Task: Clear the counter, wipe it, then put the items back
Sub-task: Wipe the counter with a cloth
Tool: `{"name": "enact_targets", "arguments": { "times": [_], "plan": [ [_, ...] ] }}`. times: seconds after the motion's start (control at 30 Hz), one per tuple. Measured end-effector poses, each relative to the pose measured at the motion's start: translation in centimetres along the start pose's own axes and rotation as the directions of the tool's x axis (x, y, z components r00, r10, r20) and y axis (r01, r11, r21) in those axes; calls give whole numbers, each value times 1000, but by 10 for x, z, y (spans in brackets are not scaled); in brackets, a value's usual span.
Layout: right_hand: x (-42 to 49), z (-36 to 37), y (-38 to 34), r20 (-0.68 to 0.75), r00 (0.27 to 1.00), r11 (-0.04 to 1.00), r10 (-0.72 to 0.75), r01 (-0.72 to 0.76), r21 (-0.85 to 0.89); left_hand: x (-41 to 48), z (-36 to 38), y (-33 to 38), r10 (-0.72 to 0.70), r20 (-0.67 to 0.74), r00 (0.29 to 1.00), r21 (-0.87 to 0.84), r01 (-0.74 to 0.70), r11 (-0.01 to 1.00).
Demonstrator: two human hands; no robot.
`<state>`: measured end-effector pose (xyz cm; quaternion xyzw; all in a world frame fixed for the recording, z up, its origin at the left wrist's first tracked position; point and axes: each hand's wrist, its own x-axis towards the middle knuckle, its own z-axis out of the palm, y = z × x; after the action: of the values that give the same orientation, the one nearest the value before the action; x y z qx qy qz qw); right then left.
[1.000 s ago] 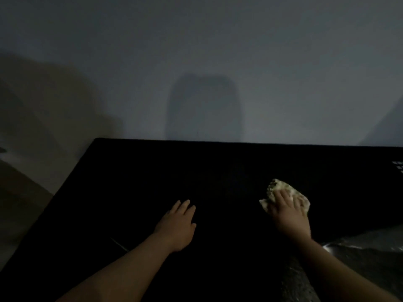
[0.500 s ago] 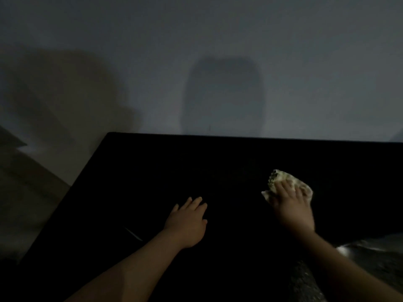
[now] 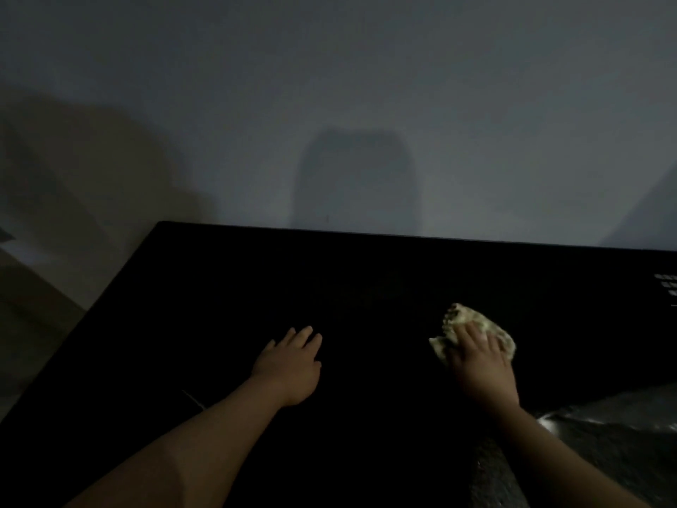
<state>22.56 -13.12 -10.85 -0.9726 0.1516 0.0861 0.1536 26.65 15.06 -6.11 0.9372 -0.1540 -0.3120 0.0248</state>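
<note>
Left grip (image 3: 289,368) released: palm down, fingers straight, flat on the dark worktop (image 3: 366,273). Right grip (image 3: 481,364) sits well apart to its right, also unclenched, fingers laid flat on a bunched pale cloth (image 3: 463,319), pressing it onto the worktop. Cloth pokes out ahead and left of those fingers.

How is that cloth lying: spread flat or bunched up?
Bunched up: the cloth shows as a crumpled lump under the right hand.
</note>
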Motion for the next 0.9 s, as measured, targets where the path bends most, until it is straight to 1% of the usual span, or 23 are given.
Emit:
{"name": "enact_targets", "arguments": {
  "times": [0.1, 0.23, 0.27, 0.3, 0.33, 0.37, 0.4, 0.43, 0.47, 0.5, 0.53, 0.57, 0.63, 0.67, 0.7, 0.73, 0.77, 0.8, 0.83, 0.87, 0.9],
  "plan": [
    [19, -7, -12, 58, 996, 995, 67, -71, 71, 4, -1, -1, 4, -9, 1000, 3, -4, 1000],
    [56, -7, -38, 15, 997, 997, 76, -76, 8, 23, -13, 2, -7, -33, 999, -9, 7, 1000],
    [60, -6, -50, 9, 999, 999, 43, -43, -28, 27, -17, 3, -9, -34, 999, -16, 9, 1000],
    [60, -3, -63, -20, 999, 996, -44, 42, -77, 32, -21, 4, -13, -33, 999, -20, 12, 1000],
    [55, 5, -77, -56, 981, 976, -184, 175, -129, 38, -25, 6, -22, -41, 999, -19, 21, 1000],
    [49, 15, -90, -31, 944, 938, -327, 321, -130, 43, -27, 7, -34, -61, 998, -17, 33, 999],
    [44, 24, -99, -3, 889, 882, -458, 453, -130, 47, -28, 8, -47, -81, 996, -16, 45, 999],
    [39, 29, -105, 56, 841, 833, -538, 541, -115, 49, -28, 7, -54, -99, 994, -14, 53, 999],
    [42, 30, -103, 111, 801, 793, -589, 599, -111, 51, -28, 6, -52, -111, 992, -9, 51, 999],
    [53, 23, -96, 130, 781, 771, -611, 625, -126, 51, -28, 3, -44, -116, 992, -8, 44, 999],
    [70, 13, -85, 141, 791, 777, -596, 612, -149, 52, -27, 0, -34, -113, 993, -13, 33, 999],
    [90, 2, -70, 108, 826, 813, -553, 563, -148, 52, -28, -3, -25, -105, 994, -21, 23, 1000],
    [124, -22, -42, 17, 925, 916, -380, 379, -131, 54, -31, -7, -14, -100, 995, -32, 10, 999],
    [133, -27, -35, 31, 963, 957, -268, 270, -109, 55, -33, -8, -12, -103, 995, -39, 8, 999],
    [136, -26, -34, 29, 985, 981, -169, 171, -89, 58, -35, -8, -10, -108, 994, -49, 4, 999],
    [133, -22, -42, -9, 993, 991, -121, 120, -63, 61, -38, -8, -10, -115, 993, -60, 3, 998],
    [125, -13, -57, -69, 989, 989, -134, 129, -71, 64, -39, -8, -14, -123, 992, -67, 6, 998],
    [113, 2, -75, -114, 973, 978, -201, 192, -87, 67, -40, -8, -22, -132, 991, -69, 13, 998],
    [96, 16, -95, -93, 941, 944, -325, 317, -93, 70, -41, -8, -35, -141, 989, -69, 25, 997],
    [81, 33, -110, -73, 865, 864, -496, 484, -137, 71, -42, -7, -52, -152, 987, -80, 40, 996],
    [68, 44, -120, -5, 789, 778, -615, 606, -167, 71, -43, -7, -67, -169, 983, -102, 50, 994]
  ]
}}
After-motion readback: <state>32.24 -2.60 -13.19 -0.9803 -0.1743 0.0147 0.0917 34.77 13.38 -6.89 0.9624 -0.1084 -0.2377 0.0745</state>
